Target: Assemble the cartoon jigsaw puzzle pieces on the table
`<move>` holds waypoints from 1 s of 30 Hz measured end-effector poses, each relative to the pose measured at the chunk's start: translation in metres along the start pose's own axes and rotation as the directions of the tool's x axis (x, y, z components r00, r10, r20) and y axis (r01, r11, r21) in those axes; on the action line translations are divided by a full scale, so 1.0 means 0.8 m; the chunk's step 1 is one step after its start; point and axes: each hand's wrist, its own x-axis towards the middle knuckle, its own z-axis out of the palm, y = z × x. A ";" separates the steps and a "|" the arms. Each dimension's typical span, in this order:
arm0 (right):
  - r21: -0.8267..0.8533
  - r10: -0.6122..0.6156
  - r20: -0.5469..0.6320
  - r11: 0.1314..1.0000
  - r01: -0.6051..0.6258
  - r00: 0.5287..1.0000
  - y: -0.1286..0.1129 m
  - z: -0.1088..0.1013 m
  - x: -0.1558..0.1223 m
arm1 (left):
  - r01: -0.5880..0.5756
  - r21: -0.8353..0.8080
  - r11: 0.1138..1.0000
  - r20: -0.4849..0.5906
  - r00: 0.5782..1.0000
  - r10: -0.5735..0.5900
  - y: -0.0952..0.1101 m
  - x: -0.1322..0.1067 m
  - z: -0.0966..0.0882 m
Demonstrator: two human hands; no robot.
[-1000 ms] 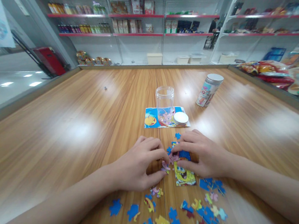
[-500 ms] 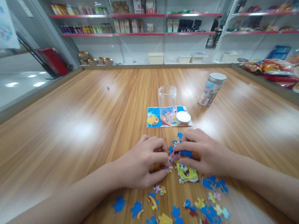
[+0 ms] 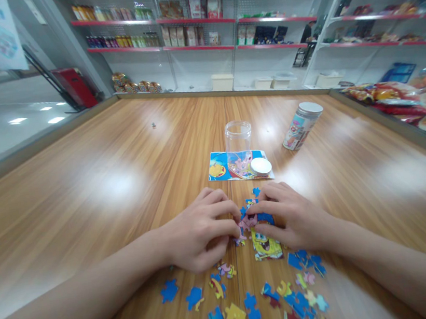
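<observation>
A partly joined jigsaw puzzle (image 3: 267,246) lies between my hands, with a yellow smiling face at its lower part and pink and blue above. My left hand (image 3: 202,231) is curled, its fingertips against a small pink puzzle piece (image 3: 241,239) at the puzzle's left edge; the thumb is drawn back. My right hand (image 3: 293,214) rests over the puzzle's right side, finger and thumb apart, covering part of it. Loose blue pieces (image 3: 252,309), a yellow piece (image 3: 236,316) and several others are scattered nearer me. A blue piece (image 3: 256,192) sits just beyond the puzzle.
Beyond my hands, a clear jar (image 3: 238,138) stands on a picture sheet (image 3: 217,167), with a white lid (image 3: 261,166) beside it. A printed canister (image 3: 302,126) stands to the right. Stocked shelves (image 3: 195,20) line the back; snack bags (image 3: 389,99) lie past the table's right edge.
My left thumb has drawn back from the puzzle's left edge, and its fingers have shifted slightly, leaving the small pink piece more visible. My right hand has hardly moved.
</observation>
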 end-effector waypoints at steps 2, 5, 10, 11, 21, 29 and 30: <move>-0.003 0.001 0.000 1.000 -0.001 1.000 0.000 0.000 0.000 | -0.006 -0.006 1.000 0.005 1.000 0.006 -0.001 0.000 0.001; -0.003 -0.003 -0.001 1.000 0.003 1.000 0.000 0.001 0.000 | -0.004 -0.028 1.000 -0.025 1.000 0.004 -0.003 -0.002 0.004; -0.010 -0.007 -0.006 1.000 0.007 1.000 0.001 0.002 0.000 | -0.007 -0.053 0.999 -0.042 0.999 0.005 -0.009 -0.005 0.009; -0.011 -0.008 -0.008 1.000 0.007 1.000 0.002 0.002 0.000 | -0.009 -0.056 0.998 -0.044 0.999 0.007 -0.009 -0.005 0.009; -0.014 -0.011 -0.016 1.000 0.010 1.000 0.000 0.001 0.000 | -0.010 -0.072 0.997 -0.050 0.999 0.006 -0.013 -0.005 0.010; 0.007 -0.007 -0.024 1.000 0.007 1.000 0.000 0.002 0.000 | 0.002 -0.083 0.997 -0.052 0.999 -0.006 -0.013 -0.005 0.010; 0.010 -0.006 -0.025 1.000 0.006 1.000 0.000 0.002 0.000 | -0.004 -0.079 0.997 -0.055 0.998 0.000 -0.014 -0.005 0.010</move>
